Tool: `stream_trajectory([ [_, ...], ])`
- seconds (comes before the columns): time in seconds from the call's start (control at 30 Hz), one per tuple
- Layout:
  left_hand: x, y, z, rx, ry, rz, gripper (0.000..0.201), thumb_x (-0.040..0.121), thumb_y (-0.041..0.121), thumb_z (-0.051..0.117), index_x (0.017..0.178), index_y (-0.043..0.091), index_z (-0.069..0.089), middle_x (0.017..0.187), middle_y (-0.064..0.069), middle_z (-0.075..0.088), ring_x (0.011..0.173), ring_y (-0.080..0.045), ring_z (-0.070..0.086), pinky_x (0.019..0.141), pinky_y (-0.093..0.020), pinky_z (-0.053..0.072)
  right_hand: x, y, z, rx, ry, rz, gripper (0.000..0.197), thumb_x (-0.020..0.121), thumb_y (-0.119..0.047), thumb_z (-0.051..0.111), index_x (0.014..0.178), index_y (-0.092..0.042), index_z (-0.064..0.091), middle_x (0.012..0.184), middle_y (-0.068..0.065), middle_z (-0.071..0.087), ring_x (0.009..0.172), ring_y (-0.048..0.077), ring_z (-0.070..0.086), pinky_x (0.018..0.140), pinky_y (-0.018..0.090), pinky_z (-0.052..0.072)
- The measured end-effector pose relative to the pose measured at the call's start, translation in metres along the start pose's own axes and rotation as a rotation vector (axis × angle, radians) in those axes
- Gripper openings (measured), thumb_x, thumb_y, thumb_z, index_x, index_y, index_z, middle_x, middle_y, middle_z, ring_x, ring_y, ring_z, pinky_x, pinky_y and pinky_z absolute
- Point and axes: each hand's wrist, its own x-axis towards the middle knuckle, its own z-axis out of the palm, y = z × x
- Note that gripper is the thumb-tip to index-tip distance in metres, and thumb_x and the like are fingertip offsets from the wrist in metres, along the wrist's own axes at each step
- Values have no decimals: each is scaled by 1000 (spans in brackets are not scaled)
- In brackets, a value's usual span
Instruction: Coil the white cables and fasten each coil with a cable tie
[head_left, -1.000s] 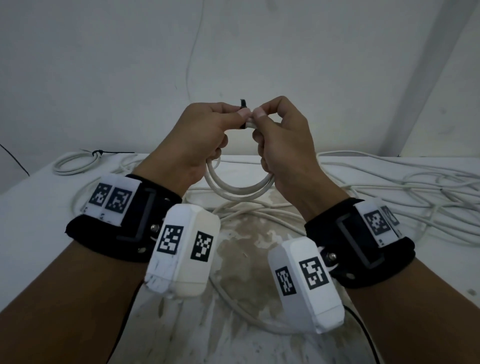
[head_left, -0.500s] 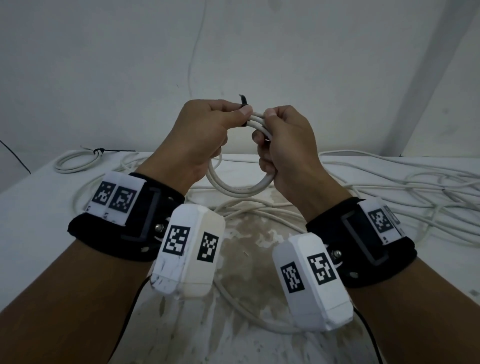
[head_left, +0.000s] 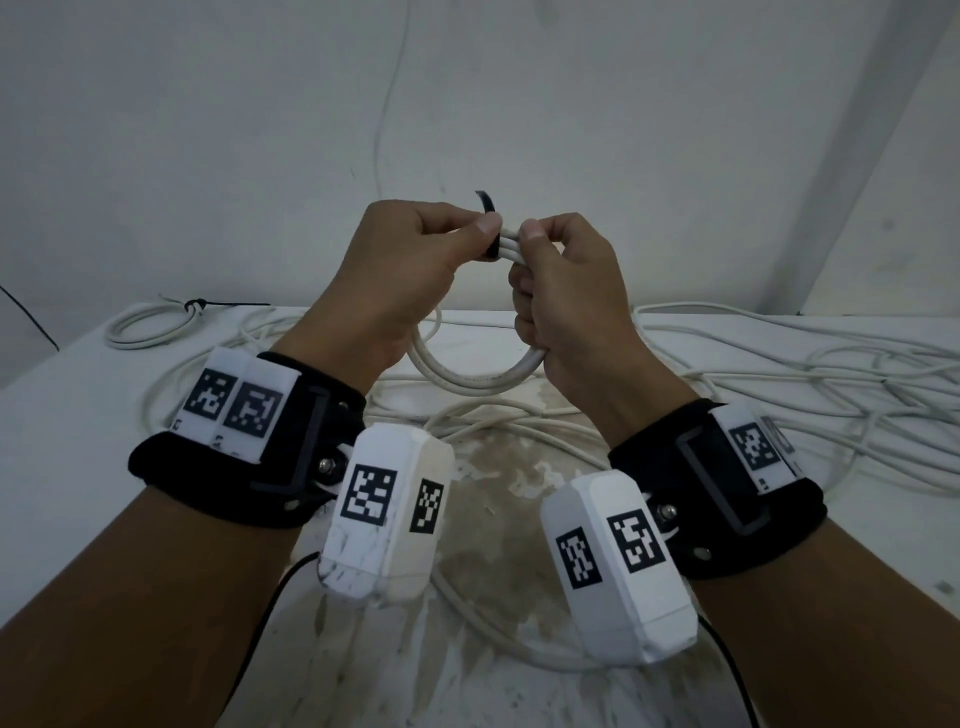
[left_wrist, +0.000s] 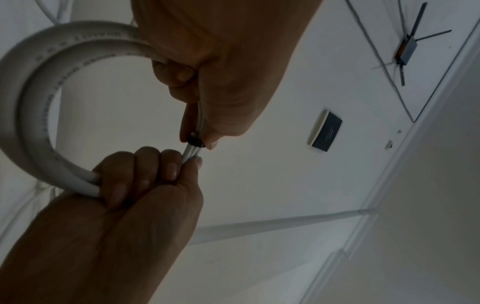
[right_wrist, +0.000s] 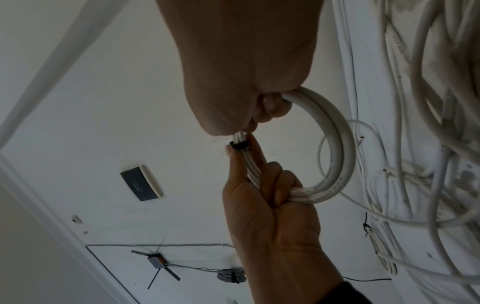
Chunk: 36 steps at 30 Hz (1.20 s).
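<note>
I hold a small coil of white cable (head_left: 467, 376) up in front of me with both hands. A black cable tie (head_left: 488, 205) is looped round the bundle at the top, its tail sticking up. My left hand (head_left: 483, 228) pinches the bundle at the tie (left_wrist: 195, 142) with thumb and forefinger, the other fingers curled round the coil (left_wrist: 33, 92). My right hand (head_left: 530, 234) pinches the cables just beside the tie, and its lower fingers grip the coil (right_wrist: 340, 144). The tie (right_wrist: 238, 145) sits snug around several strands.
A tied coil (head_left: 150, 327) lies at the table's back left. Loose white cables (head_left: 779, 389) sprawl over the right side and run under my hands (head_left: 493, 431). The white table (head_left: 78, 441) is stained in the middle. A wall stands close behind.
My right thumb and forefinger let go of the tie, drew aside, then settled on the cables beside it. The tie's tail now stands higher above my left thumb.
</note>
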Motion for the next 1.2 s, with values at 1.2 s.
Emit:
stream_trajectory([
  [1.2,-11,0,13,101,-59,-17,8,86,21,75,80,15,74,46,19,59,45,10,52,47,-3,33,2,-9,-15,-183,-54,137,19,93,-20,59,75,-15,64,72,0,65,62,13,59,48,24,45],
])
